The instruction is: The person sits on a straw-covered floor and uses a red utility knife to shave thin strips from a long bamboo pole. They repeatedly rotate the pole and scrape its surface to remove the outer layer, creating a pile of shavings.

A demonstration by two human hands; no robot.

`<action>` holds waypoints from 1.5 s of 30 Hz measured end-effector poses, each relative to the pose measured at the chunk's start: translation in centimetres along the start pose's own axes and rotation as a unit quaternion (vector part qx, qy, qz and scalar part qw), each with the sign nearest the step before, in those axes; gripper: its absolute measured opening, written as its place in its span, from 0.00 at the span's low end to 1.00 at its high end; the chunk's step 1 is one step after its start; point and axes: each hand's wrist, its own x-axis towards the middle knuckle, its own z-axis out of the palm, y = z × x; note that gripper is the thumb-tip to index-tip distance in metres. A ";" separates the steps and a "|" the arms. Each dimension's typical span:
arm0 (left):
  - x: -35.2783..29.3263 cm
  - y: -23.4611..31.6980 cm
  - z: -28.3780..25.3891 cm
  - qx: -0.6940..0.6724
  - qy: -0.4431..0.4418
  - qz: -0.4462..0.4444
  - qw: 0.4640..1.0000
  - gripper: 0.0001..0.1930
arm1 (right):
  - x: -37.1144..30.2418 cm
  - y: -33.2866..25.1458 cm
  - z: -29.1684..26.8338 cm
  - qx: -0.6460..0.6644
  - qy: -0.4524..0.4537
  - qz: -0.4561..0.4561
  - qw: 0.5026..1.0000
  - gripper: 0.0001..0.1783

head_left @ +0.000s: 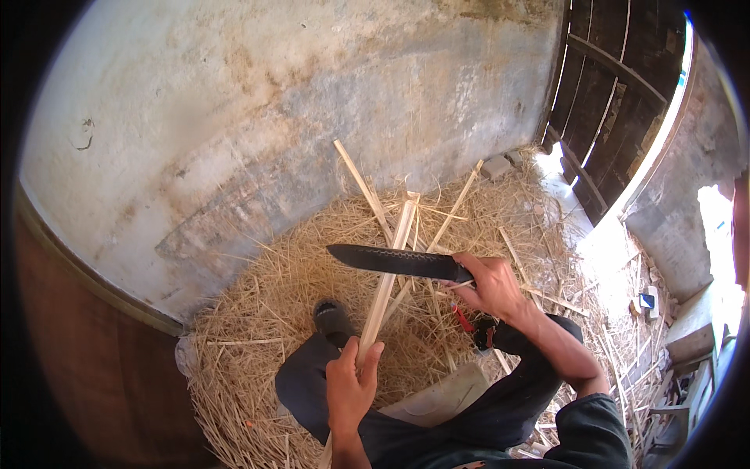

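My left hand (350, 391) is closed round the lower part of a long pale strip (379, 309), which looks like split bamboo. The strip slants up and away from me, and a short length shows below the hand. My right hand (494, 288) grips the handle of a large knife (391, 262) with a broad dark blade. Its blade lies across the strip and points left; whether it touches or only passes over, I cannot tell. Behind the strip, other pale sticks (362, 187) lean and cross, one (461, 199) slanting to the right.
Straw-like shavings (250, 320) cover the floor around my legs. A pale block (441, 395) lies between my knees, and something red (462, 318) sits near my right foot. A stained wall (234, 133) rises ahead; a dark plank door (617, 102) stands at far right.
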 end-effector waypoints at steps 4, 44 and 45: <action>-0.3 0.2 0.3 -0.089 -0.026 -0.049 0.994 0.20 | 1.2 1.2 0.0 -0.070 -0.028 0.018 0.997 0.16; 0.6 -0.1 3.2 -0.016 -0.019 0.000 1.000 0.19 | 2.7 5.5 2.3 -0.060 -0.149 0.070 0.985 0.31; 0.5 -0.4 3.2 -0.017 -0.022 -0.006 1.000 0.19 | 3.0 5.2 2.3 -0.038 -0.160 0.090 0.982 0.33</action>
